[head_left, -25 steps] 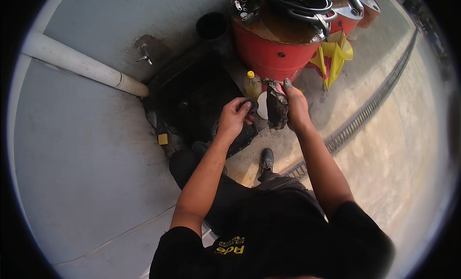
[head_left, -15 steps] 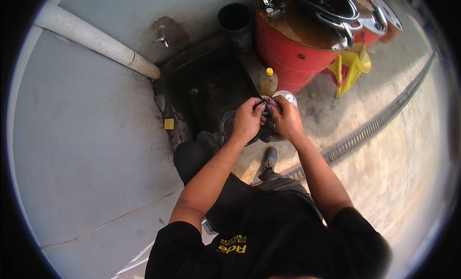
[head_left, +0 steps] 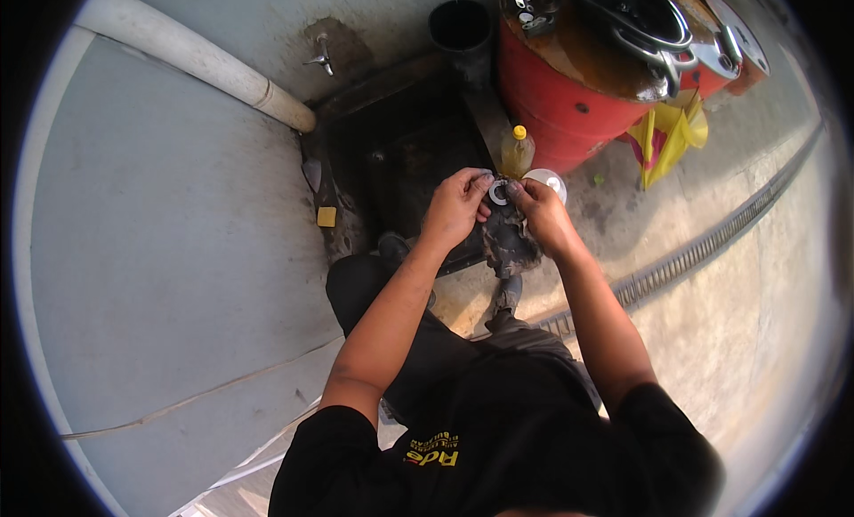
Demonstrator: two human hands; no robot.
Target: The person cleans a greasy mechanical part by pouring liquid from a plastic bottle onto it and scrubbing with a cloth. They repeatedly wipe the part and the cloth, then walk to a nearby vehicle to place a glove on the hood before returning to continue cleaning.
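Over the front right corner of a dark basin (head_left: 411, 174), a small pale metal ring (head_left: 499, 193) sits between my two hands. My left hand (head_left: 455, 207) is closed, thumb and fingertips pinching at the ring's left side. On its right side my right hand (head_left: 544, 216) is closed too, gripping a dark, grimy rag (head_left: 513, 243) that hangs down below the ring. Which fingers carry the ring's weight is hard to make out. Just beyond the hands stands a clear bottle (head_left: 517, 154) with a yellow cap, and beside it a round white container (head_left: 553, 182).
A red drum (head_left: 544, 99) rises at the back right, a black-rimmed pan (head_left: 632, 19) and metal parts on top. A yellow bag (head_left: 673, 143) lies by it. A tap (head_left: 322, 59) juts from the wall; a yellow sponge (head_left: 326, 216) rests on the basin's left edge. A drain grate (head_left: 685, 263) crosses the floor.
My hands have moved slightly apart, and the ring now faces up between them. The rag hangs lower and shows more fully. The whole view has shifted a little.
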